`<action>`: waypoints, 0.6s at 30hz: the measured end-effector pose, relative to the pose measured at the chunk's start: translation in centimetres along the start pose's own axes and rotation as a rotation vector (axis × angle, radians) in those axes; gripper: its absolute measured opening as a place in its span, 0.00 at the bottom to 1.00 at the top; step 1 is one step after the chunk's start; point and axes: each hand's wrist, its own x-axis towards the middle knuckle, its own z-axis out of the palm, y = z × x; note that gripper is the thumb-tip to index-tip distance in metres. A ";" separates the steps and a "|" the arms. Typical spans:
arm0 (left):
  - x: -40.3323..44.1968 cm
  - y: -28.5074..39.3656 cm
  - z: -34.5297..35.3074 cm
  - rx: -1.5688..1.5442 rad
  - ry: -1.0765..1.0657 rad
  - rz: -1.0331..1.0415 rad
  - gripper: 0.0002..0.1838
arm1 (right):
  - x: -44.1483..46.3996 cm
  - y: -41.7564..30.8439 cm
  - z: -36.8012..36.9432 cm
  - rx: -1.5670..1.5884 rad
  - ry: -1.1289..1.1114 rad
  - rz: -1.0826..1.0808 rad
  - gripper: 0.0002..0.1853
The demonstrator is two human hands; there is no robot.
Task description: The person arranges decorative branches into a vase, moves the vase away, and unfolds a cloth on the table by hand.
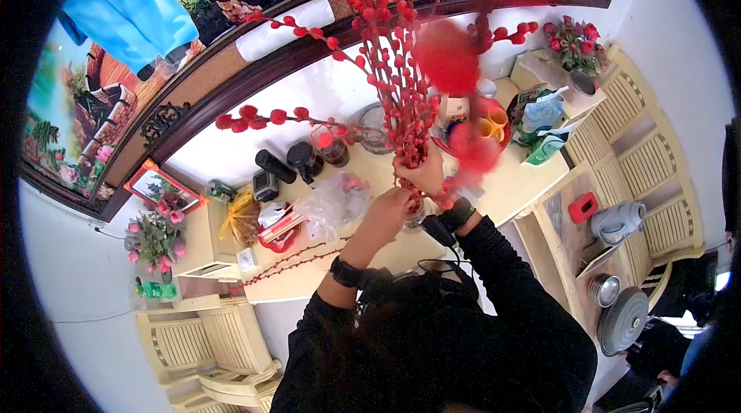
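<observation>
A tall bunch of red berry branches [401, 96] rises in front of me, upright, with some branches splayed sideways. My right hand [426, 172] is wrapped round the stems low on the bunch. Just below and to the left, my left hand [390, 208] is closed at the lower stems, its fingertips partly hidden. Under my hands is a clear glass vase [414, 218], partly covered by them; whether the stems stand inside it I cannot tell. Large red blooms or berries close to the camera [448, 58] are blurred. Loose berry branches [285, 265] lie on the cabinet top at left.
A crumpled clear plastic bag [332, 204], a red basket [279, 237] and dark containers [302, 158] stand left on the cabinet [370, 247]. Tissue packs [545, 147] and a flower pot [580, 87] are at right. Beyond, a bench holds a kettle [617, 220]. Another person's hand [668, 377] shows lower right.
</observation>
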 end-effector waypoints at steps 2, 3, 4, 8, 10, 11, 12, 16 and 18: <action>0.3 0.2 -0.5 -0.031 0.007 0.002 0.07 | 0.4 0.0 -0.2 -0.021 0.009 -0.016 0.27; 0.5 0.4 -0.7 -0.073 0.025 0.011 0.07 | 0.6 0.3 -0.1 0.001 0.019 -0.048 0.24; 0.7 0.7 -0.9 -0.115 0.045 0.020 0.07 | 0.7 0.4 -0.1 0.022 0.029 -0.081 0.21; 0.9 0.0 -0.1 -0.202 -0.066 -0.012 0.07 | 1.3 1.3 -0.1 0.034 0.042 -0.115 0.22; 1.0 -0.4 0.5 -0.229 -0.082 -0.011 0.08 | 1.1 0.1 0.2 0.180 0.038 -0.056 0.23; 1.0 -0.6 0.8 -0.243 -0.090 -0.011 0.08 | 1.0 -0.7 0.3 0.289 0.031 -0.005 0.23; 1.0 -0.7 0.9 -0.235 -0.100 -0.022 0.08 | 0.8 -1.0 0.2 0.193 -0.002 0.054 0.24; 0.9 -1.2 1.2 -0.197 -0.103 -0.027 0.09 | 0.9 -1.9 0.0 -0.028 -0.057 0.119 0.25; 0.9 -1.5 1.3 -0.182 -0.093 -0.015 0.09 | 1.1 -1.7 0.0 -0.102 -0.043 -0.002 0.26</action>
